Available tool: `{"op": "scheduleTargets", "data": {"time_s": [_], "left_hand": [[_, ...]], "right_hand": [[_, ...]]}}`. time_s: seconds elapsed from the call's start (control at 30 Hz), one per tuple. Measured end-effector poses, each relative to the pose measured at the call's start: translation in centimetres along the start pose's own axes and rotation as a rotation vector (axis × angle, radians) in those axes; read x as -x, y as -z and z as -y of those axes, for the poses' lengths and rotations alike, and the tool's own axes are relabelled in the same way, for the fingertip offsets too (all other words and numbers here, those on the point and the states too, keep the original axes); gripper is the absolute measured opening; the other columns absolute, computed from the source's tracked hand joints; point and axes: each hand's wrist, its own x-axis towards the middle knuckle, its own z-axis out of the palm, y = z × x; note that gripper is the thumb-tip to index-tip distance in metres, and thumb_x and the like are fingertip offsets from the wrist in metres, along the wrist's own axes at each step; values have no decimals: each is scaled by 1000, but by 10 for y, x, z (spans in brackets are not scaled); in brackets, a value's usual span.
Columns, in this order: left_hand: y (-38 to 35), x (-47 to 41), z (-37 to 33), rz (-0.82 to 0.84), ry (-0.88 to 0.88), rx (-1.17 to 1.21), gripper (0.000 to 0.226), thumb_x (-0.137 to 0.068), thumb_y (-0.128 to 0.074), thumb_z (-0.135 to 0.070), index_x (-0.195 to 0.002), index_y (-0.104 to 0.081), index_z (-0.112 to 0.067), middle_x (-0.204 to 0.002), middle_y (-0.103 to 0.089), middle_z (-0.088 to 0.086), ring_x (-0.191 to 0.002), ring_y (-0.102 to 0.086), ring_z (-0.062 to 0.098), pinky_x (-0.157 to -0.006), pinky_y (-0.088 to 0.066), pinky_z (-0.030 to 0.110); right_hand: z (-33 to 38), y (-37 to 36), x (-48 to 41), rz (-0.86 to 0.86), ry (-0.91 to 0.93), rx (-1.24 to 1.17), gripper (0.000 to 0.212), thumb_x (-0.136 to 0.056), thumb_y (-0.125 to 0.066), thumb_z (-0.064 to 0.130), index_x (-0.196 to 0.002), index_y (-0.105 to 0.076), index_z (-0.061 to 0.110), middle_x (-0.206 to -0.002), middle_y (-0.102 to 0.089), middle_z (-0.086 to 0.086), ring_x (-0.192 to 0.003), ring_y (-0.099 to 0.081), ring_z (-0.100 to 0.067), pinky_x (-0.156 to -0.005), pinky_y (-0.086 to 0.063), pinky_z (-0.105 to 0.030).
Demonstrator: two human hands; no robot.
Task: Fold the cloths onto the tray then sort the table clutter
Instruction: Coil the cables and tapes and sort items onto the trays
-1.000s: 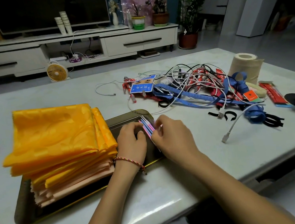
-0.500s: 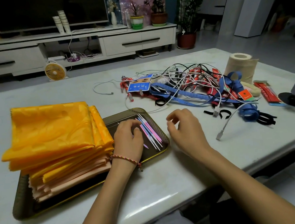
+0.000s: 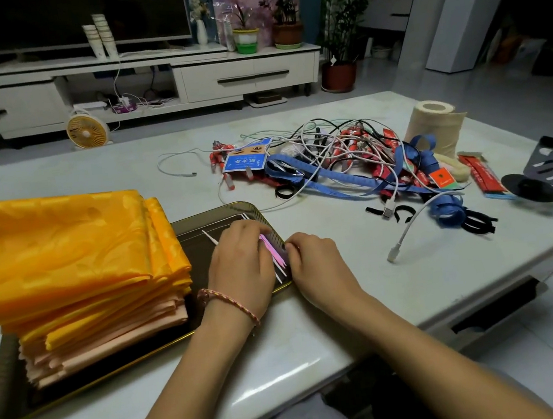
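While folded yellow and pink cloths (image 3: 66,254) sit stacked at nine o'clock on the tray (image 3: 0,395), the right hand (image 3: 319,268) clamps its grip on thin pink sticks (image 3: 273,249) at the three o'clock rim. The left hand (image 3: 240,265) lies over them, its grip impossible to tell. Cables (image 3: 331,155) tangle at one o'clock.

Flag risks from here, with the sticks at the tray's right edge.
1. The sticks lie at the tray rim between left hand and right hand; a nudge could roll some onto the table.
2. One white stick lies apart, behind the left hand, and may get missed.
3. The tall cloth stack sits beside the left wrist; a bump might slump it.
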Motion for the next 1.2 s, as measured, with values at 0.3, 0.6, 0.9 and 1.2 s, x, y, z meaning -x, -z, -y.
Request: {"op": "scheduleTargets", "data": {"time_s": [0.3,0.6,0.9,1.2], "left_hand": [[-15,-27,-27,103,-43,-24,29,-93,-43,-8,-119,-56,-8,-121,-53,9,-115,-46,24,-96,-32,30],[-62,-38,-88,272,-159,105,32,-93,-38,-11,-121,-55,-11,-124,-52,8,-118,-43,26,-95,-31,32],[-77,-38,-77,300,-146,167,34,-93,-34,-13,-117,-57,-8,-119,-54,10,-113,-46,24,-96,-34,30],[-74,-34,-70,244,-85,206,27,-95,-41,-8,-117,-57,-10,-120,-53,5,-113,-46,18,-94,-32,21]], "right_hand": [[-15,56,-24,-82,-20,-221,18,-93,-50,17,-93,-68,15,-62,-61,2,-50,-53,1,-51,-37,-15],[-173,170,-79,-510,-472,143,30,-86,-47,0,-109,-65,1,-112,-64,-23,-104,-58,-36,-88,-44,-38],[-229,161,-105,-112,-568,668,31,-90,-47,6,-119,-49,-4,-122,-54,-29,-113,-50,-42,-93,-39,-41],[-216,173,-99,-241,-594,613,32,-93,-44,6,-123,-42,-6,-123,-50,-32,-114,-49,-47,-91,-41,-47]]}}
